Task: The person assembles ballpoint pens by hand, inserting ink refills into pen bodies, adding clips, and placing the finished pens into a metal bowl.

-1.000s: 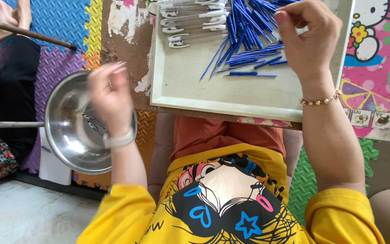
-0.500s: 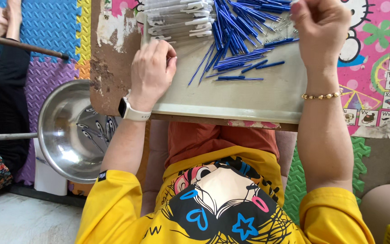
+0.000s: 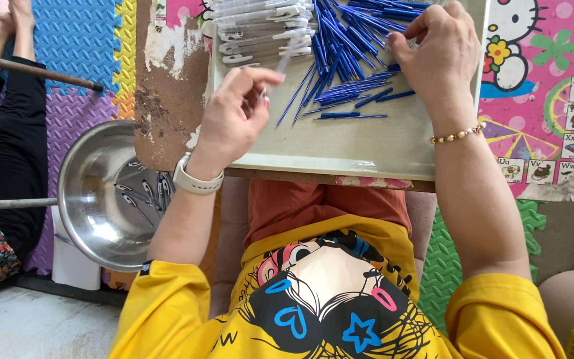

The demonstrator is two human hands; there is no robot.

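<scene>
A clear pen barrel (image 3: 286,56) is pinched by the left hand (image 3: 234,119) over the tray (image 3: 340,149); blue refills (image 3: 347,40) are gripped by the right hand (image 3: 440,56).

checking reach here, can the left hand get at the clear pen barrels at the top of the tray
Probably yes: the left hand is over the tray, just below the clear pen barrels, with nothing between them.

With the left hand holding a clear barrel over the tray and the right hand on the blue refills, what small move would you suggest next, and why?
Probably pinch one blue refill free with the right hand and bring it toward the clear barrel in the left hand. The right fingertips already rest on the pile, the barrel looks empty, and the steel bowl beside the tray holds several pens.
</scene>
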